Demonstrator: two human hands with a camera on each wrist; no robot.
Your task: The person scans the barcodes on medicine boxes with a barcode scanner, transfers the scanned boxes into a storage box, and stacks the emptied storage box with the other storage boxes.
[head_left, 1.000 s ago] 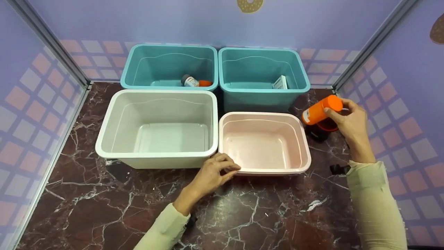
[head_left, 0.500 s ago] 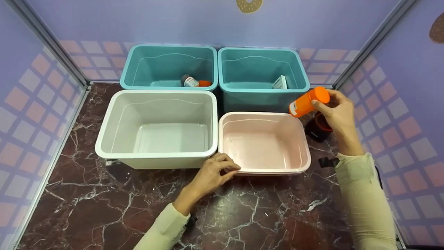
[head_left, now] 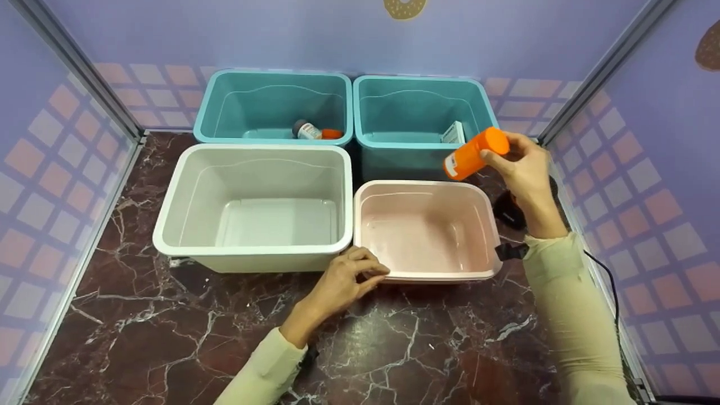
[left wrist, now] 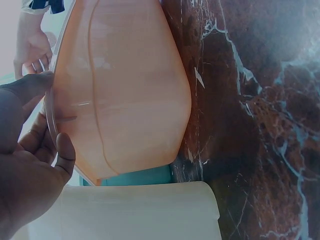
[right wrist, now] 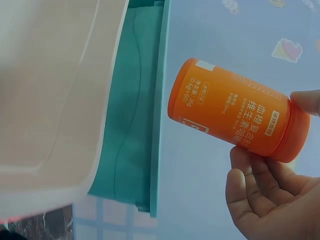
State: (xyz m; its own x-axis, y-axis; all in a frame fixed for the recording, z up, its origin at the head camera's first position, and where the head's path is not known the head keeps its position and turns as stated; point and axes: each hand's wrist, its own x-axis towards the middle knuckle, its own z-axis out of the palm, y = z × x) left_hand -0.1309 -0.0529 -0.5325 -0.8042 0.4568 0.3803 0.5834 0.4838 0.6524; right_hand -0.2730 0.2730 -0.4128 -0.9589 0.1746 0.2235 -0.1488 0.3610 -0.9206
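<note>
My right hand (head_left: pixel 526 174) pinches an orange supplement bottle (head_left: pixel 472 154) near its lid. The bottle tilts with its base toward the left, above the back right corner of the pink bin (head_left: pixel 427 277). White printed text shows on the bottle's side in the right wrist view. With my left hand (head_left: pixel 346 278) I grip the pink bin's near rim at its left corner. The left wrist view has the thumb on the outside wall and the other fingers (left wrist: pixel 35 82) over the rim. Nothing shows inside the pink bin.
A white bin (head_left: pixel 253 250) stands left of the pink one. Behind are two teal bins: the left one (head_left: pixel 273 140) holds a small bottle (head_left: pixel 308 131) and an orange item (head_left: pixel 332 134), the right one (head_left: pixel 427 146) a white box (head_left: pixel 453 134). A black container (head_left: pixel 509 212) is partly hidden behind my right arm.
My right hand has carried the orange bottle leftward and slightly back, from above the black container to near the pink bin's back right corner. The left hand has stayed on the rim.
</note>
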